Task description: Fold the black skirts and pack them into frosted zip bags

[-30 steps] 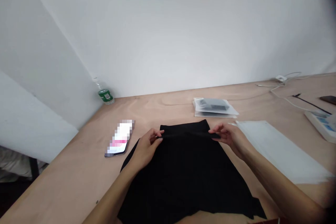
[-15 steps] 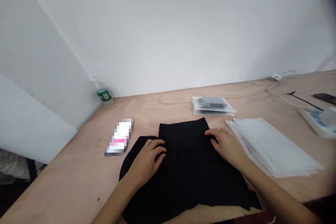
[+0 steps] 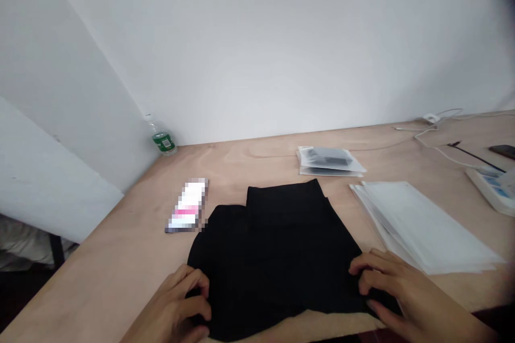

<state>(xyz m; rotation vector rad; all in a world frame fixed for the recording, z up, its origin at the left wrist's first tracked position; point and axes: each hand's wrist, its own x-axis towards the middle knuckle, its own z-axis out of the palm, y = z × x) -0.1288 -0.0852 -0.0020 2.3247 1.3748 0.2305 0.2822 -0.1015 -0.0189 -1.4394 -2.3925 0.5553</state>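
Note:
A black garment [image 3: 277, 246] lies flat on the wooden table [image 3: 120, 268], its narrow band end pointing away from me. My left hand [image 3: 177, 305] is at the garment's near left corner, fingers curled onto the cloth edge. At the near right corner my right hand [image 3: 398, 295] pinches the hem with bent fingers. Both hands are closed on the fabric.
A phone [image 3: 188, 213] lies left of the garment. A stack of clear plastic bags [image 3: 418, 225] sits to the right, a packed bag [image 3: 328, 161] behind. A green-labelled bottle [image 3: 161, 136] stands in the corner. Cables [image 3: 438, 128] and a white device [image 3: 493, 190] lie far right.
Both hands slid from the far band end of the garment down to its near corners and took hold of the hem. The garment lies flatter.

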